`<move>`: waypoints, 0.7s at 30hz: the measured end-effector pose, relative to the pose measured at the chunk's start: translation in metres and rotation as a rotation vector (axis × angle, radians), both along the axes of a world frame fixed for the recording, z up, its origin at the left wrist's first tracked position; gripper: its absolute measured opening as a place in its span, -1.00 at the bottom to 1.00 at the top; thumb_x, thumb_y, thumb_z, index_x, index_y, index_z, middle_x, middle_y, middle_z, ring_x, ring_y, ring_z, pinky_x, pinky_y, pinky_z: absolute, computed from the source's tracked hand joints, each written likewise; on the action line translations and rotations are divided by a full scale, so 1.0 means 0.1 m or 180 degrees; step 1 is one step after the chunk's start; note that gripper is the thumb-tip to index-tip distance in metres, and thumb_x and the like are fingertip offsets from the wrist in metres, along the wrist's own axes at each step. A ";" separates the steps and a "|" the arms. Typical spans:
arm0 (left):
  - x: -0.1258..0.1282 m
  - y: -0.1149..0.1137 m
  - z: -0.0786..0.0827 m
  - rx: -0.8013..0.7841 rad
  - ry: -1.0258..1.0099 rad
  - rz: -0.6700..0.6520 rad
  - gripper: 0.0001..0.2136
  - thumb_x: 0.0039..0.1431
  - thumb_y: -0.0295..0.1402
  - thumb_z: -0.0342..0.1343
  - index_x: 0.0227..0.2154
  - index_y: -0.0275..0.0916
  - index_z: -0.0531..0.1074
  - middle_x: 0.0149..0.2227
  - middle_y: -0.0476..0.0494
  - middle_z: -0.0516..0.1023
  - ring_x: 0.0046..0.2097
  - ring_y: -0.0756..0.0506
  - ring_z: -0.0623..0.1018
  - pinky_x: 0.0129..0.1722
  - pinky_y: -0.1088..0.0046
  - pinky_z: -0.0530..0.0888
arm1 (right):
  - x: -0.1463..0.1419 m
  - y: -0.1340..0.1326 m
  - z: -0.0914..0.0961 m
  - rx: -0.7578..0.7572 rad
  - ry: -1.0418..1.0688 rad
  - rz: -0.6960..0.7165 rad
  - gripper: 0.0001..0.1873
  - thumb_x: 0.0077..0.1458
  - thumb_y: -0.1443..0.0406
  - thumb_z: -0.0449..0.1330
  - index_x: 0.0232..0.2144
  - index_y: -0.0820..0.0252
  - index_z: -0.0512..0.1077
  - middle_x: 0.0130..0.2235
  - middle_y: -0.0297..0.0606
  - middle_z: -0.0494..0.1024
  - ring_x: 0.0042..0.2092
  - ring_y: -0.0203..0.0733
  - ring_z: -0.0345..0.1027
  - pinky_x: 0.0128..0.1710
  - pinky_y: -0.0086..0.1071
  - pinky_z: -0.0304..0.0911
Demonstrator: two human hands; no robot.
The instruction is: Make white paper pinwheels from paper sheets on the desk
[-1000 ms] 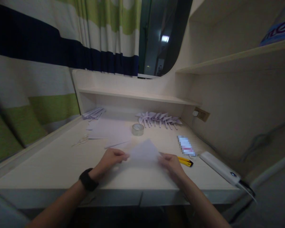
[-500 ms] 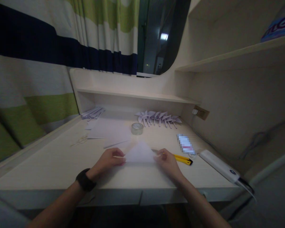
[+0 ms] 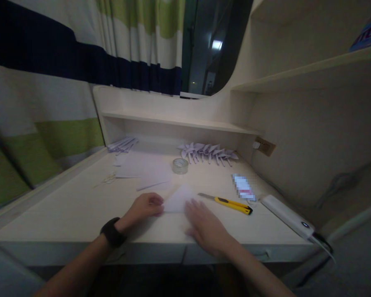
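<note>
A white sheet of paper (image 3: pixel 177 199), folded into a triangle, lies on the desk between my hands with its point facing away from me. My left hand (image 3: pixel 146 208), a black band on its wrist, pinches the paper's left corner. My right hand (image 3: pixel 205 222) lies flat over the right part of the paper, fingers stretched out, covering that corner. Just right of it rests a yellow utility knife (image 3: pixel 233 205) with its blade out, pointing left.
Behind the paper stands a roll of clear tape (image 3: pixel 180 166). Paper pinwheels (image 3: pixel 207 152) line the back, and paper sheets (image 3: pixel 142 163) and rolled paper sticks (image 3: pixel 123 144) lie at left. A phone (image 3: pixel 244 187) and a white power bank (image 3: pixel 286 215) with cables are at right.
My right hand has let go of the paper's right corner and moved left and nearer, flattening onto the paper. The knife is now uncovered. My left hand stays at its corner.
</note>
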State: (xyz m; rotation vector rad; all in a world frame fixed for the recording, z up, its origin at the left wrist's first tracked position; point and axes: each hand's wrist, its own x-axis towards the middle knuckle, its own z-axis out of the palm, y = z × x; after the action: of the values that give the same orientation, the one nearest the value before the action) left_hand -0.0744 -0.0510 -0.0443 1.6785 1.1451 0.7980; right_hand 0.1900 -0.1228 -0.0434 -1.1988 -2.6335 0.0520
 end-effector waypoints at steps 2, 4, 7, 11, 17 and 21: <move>-0.02 -0.02 0.01 0.0431 0.0604 0.0105 -0.70 -0.02 -0.19 0.15 -0.31 -0.33 0.45 -0.32 -0.22 0.58 -0.31 -0.19 0.58 -0.27 0.24 0.50 | -0.01 0.00 0.03 -0.0301 -0.0100 -0.0016 -0.34 0.25 0.07 -0.10 0.28 0.28 -0.07 0.31 -0.11 -0.07 0.33 -0.03 -0.29 0.28 -0.05 -0.25; 0.00 -0.08 0.01 0.1257 0.1294 0.0363 -0.70 0.09 -0.21 0.07 -0.20 -0.32 0.45 -0.18 -0.28 0.57 -0.15 -0.24 0.55 -0.10 0.14 0.44 | -0.01 0.00 0.07 -0.0506 -0.0136 -0.0016 -0.30 0.24 0.02 -0.13 0.28 0.30 -0.08 0.31 -0.08 -0.09 0.33 -0.02 -0.29 0.28 -0.06 -0.25; 0.14 -0.26 -0.03 0.2474 0.1926 0.0139 -0.65 0.24 -0.26 -0.08 0.01 -0.28 0.37 0.12 -0.29 0.36 0.18 -0.27 0.29 0.14 0.08 0.21 | -0.02 0.00 0.10 -0.0626 -0.0128 -0.0009 -0.27 0.23 -0.01 -0.11 0.28 0.31 -0.08 0.31 -0.05 -0.11 0.33 0.00 -0.30 0.28 -0.05 -0.27; 0.39 -0.48 -0.18 0.2752 0.2249 -0.0670 -0.53 0.31 -0.21 -0.21 0.23 -0.25 0.09 0.28 -0.22 0.11 0.30 -0.22 0.02 0.24 0.05 0.03 | -0.02 0.01 0.07 -0.0597 -0.0140 -0.0017 -0.27 0.23 0.01 -0.10 0.29 0.30 -0.12 0.31 -0.06 -0.13 0.33 -0.01 -0.32 0.29 -0.04 -0.28; 0.46 -0.52 -0.30 0.2588 0.2329 -0.0649 -0.47 0.31 -0.11 -0.26 0.27 -0.24 -0.02 0.29 -0.24 0.07 0.30 -0.20 0.06 0.25 0.08 0.01 | 0.00 0.00 0.01 -0.0409 -0.0076 0.0011 -0.29 0.24 0.02 -0.10 0.29 0.25 -0.14 0.32 -0.10 -0.12 0.33 -0.03 -0.32 0.29 -0.06 -0.27; 0.37 -0.48 -0.30 0.2600 0.2348 -0.0709 -0.47 0.31 -0.11 -0.26 0.27 -0.24 -0.01 0.28 -0.24 0.07 0.29 -0.19 0.08 0.24 0.09 0.04 | 0.04 -0.05 0.04 -0.0459 -0.0122 -0.0083 -0.31 0.25 0.01 -0.13 0.28 0.28 -0.08 0.31 -0.09 -0.10 0.33 -0.04 -0.28 0.29 -0.07 -0.24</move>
State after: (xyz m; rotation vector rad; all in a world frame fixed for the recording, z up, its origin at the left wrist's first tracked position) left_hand -0.0375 -0.0993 -0.0745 2.8904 1.1253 0.5272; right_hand 0.1944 -0.1282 -0.0395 -1.2913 -2.6860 0.2196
